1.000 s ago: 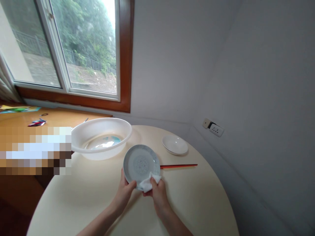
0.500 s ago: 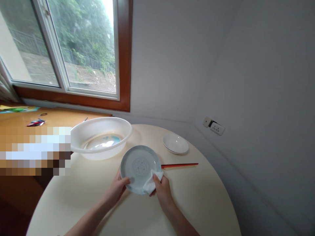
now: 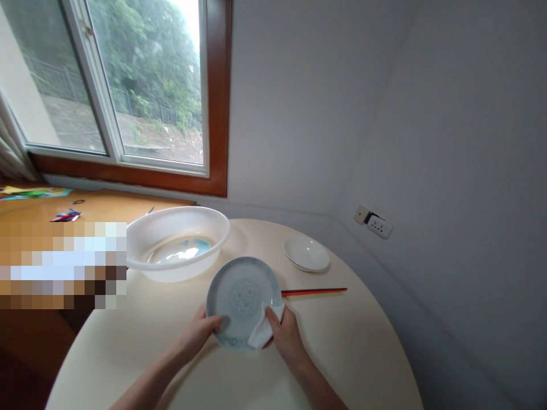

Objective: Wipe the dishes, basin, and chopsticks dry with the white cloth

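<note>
Pale table [image 3: 350, 353]; cloth [image 3: 264, 331] on plate [image 3: 243, 295]

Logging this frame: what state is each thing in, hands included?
Plate: held, patterned face toward the camera
White cloth: folded over the plate's rim
Left hand: gripping the plate
Right hand: pinching the cloth against the plate
Basin: upright, contents unclear
White dish: upright
Chopsticks: lying flat, partly hidden
Wall socket: nothing plugged in

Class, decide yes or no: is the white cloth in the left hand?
No, the right hand holds the white cloth against the patterned plate.
</note>
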`<state>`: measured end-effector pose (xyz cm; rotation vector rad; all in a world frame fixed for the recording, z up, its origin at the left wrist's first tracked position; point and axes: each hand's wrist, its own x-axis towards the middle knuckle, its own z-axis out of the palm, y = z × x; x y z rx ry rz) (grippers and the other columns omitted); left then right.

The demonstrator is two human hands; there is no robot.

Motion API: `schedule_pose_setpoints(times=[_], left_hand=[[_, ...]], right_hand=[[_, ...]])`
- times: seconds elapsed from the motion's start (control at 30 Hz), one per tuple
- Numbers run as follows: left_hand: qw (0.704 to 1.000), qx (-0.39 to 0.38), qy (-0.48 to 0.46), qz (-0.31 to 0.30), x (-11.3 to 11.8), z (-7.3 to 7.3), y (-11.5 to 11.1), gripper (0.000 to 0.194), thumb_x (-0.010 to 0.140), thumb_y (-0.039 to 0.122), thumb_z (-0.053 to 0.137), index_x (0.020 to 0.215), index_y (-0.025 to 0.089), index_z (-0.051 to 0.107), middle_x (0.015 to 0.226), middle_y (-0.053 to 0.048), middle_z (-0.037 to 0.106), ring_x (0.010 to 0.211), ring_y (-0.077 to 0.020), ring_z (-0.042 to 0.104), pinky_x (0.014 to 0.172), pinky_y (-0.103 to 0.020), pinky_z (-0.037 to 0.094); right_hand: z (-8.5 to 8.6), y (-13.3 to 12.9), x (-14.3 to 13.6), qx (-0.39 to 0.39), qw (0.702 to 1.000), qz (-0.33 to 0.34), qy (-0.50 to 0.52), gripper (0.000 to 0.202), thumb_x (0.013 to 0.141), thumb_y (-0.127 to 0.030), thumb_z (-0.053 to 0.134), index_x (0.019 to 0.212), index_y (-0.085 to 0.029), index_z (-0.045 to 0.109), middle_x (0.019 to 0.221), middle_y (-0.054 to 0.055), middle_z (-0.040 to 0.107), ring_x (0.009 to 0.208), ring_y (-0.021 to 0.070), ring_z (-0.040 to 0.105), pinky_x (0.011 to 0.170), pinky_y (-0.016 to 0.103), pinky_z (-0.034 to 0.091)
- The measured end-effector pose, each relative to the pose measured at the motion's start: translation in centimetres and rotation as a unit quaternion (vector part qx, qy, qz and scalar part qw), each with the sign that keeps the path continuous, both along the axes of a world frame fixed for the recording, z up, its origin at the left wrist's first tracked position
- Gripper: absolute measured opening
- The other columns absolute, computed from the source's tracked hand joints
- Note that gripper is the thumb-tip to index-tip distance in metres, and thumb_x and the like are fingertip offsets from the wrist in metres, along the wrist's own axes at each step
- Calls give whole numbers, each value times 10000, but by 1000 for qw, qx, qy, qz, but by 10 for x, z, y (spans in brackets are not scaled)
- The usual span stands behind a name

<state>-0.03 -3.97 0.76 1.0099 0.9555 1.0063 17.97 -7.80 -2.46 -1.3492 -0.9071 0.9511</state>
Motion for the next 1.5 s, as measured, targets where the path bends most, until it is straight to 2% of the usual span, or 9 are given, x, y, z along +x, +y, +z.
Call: schedule_pose_setpoints(times=[0.13,0.3,0.5,0.7,0.8,0.93,1.07,1.3,1.5], left_hand=[[999,-6,-29,12,3,3,-6,285,436,145,506,711,158,580,636,5,562,605,-154,473,507,-249,366],[987,42,-76,133,23,-2,-20,570,541,184,558,1104,200,470,942,-29,610,877,-210,554,674,-276,450],[983,96,-1,159,18,-10,-14,458,500,152,535,954,154,588,813,-40,630,804,-237,562,626,-288,451],[986,116,12,117,7,-5,-9,254,479,155,496,703,181,611,592,16,546,638,-184,487,536,-257,375],[992,90,7,84,8,-7,-8,165,494,178,484,631,172,576,568,22,519,576,-153,443,510,-249,339],[997,38,-21,68,9,-5,-8,226,621,293,544,809,171,572,736,-17,604,733,-201,551,639,-285,423],[990,27,-9,139,8,4,-8,339,678,406,578,949,211,520,814,-13,616,788,-200,586,706,-300,448],[987,39,19,156,10,-3,-6,329,691,508,573,788,199,513,708,-4,593,713,-204,592,672,-314,471],[991,-28,-36,129,17,-15,-6,276,711,420,618,856,197,548,813,-65,664,781,-230,640,648,-319,492]], right_hand=[[1,-1,-2,-16,1000,-12,-3,445,615,-587,611,693,-158,525,437,-34,513,329,153,521,279,247,431],[-2,-4,-17,-11,998,-41,42,498,601,-618,610,722,-140,541,478,-14,541,348,155,532,295,260,448],[0,-6,-15,-34,999,-13,32,536,567,-634,633,742,-133,559,541,29,598,403,190,571,334,295,471],[7,-1,15,77,991,-28,-103,430,671,-501,619,881,-126,637,866,118,697,843,262,643,782,356,497],[6,-2,22,72,988,-29,-136,432,701,-515,585,882,-128,650,868,121,701,837,269,643,771,355,491],[9,-6,22,76,982,-36,-171,466,719,-565,543,849,-133,659,832,128,701,808,275,646,731,334,489],[11,-12,17,86,979,-12,-187,489,756,-569,510,892,-125,660,842,138,696,787,273,643,723,319,483],[8,-14,6,133,988,-26,-69,512,796,-520,519,1149,-150,545,1142,116,618,1081,238,554,913,313,427],[12,-13,12,109,992,-62,-27,687,704,-628,558,1192,-158,446,1068,118,618,934,237,607,801,309,478]])
